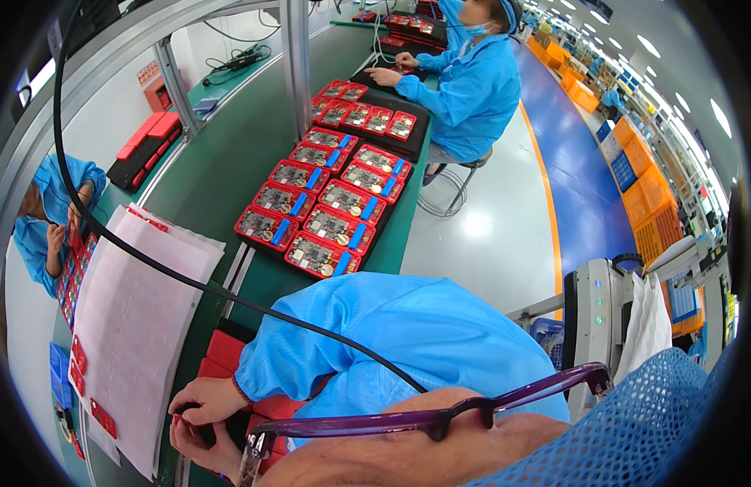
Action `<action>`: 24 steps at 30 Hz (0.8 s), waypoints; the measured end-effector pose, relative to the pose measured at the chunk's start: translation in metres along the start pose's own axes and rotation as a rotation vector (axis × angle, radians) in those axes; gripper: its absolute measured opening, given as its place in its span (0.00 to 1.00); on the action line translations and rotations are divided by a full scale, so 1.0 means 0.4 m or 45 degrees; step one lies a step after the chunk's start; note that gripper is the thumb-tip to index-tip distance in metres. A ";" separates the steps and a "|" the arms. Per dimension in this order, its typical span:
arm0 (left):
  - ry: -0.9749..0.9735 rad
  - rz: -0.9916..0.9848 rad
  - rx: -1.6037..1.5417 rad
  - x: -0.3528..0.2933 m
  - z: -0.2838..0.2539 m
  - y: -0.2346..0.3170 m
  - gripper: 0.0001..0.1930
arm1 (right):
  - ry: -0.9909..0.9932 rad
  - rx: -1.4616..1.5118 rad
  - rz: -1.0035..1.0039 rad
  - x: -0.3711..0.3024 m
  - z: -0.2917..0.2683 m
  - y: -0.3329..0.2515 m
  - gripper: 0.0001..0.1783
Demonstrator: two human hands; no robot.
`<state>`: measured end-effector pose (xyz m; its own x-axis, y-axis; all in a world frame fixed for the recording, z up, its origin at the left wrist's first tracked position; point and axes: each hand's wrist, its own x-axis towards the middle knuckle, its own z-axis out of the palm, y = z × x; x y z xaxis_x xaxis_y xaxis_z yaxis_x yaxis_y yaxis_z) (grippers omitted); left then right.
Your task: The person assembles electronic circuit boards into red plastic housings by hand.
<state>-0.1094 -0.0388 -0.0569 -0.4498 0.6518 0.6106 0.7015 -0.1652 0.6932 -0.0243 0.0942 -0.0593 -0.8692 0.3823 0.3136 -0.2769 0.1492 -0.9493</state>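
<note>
My right hand [211,398], at the end of a blue sleeve, curls its fingers at the lower left. Just below it in the view, my left hand [213,450] is closed with its fingertips close to the right hand's. Something small and dark shows between the fingers, too covered to name. Beneath and beside both hands lie several red cases [225,351] on a dark surface. Part of the left hand and its arm is hidden behind a purple glasses frame [375,424].
Rows of red cases with circuit boards and blue strips [343,223] fill the green bench [221,174]. White sheets [140,316] lie beside my hands. A black cable [172,276] crosses the view. Co-workers in blue sit at the far end [473,89] and across the bench [47,219].
</note>
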 end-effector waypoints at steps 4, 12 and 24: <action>0.049 -0.025 0.103 -0.015 -0.026 0.021 0.33 | -0.025 -0.014 -0.077 0.007 0.030 -0.048 0.22; 0.084 -0.118 0.239 0.008 0.001 0.071 0.33 | 0.063 -0.036 0.107 -0.013 -0.010 -0.106 0.19; 0.040 -0.046 0.376 0.044 -0.063 0.116 0.25 | 0.068 0.034 0.067 -0.011 0.018 -0.089 0.18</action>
<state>-0.0988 -0.0535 -0.0045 -0.4910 0.6293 0.6024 0.8133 0.0834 0.5758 -0.0135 0.0808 -0.0270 -0.8600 0.4371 0.2633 -0.2429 0.1031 -0.9646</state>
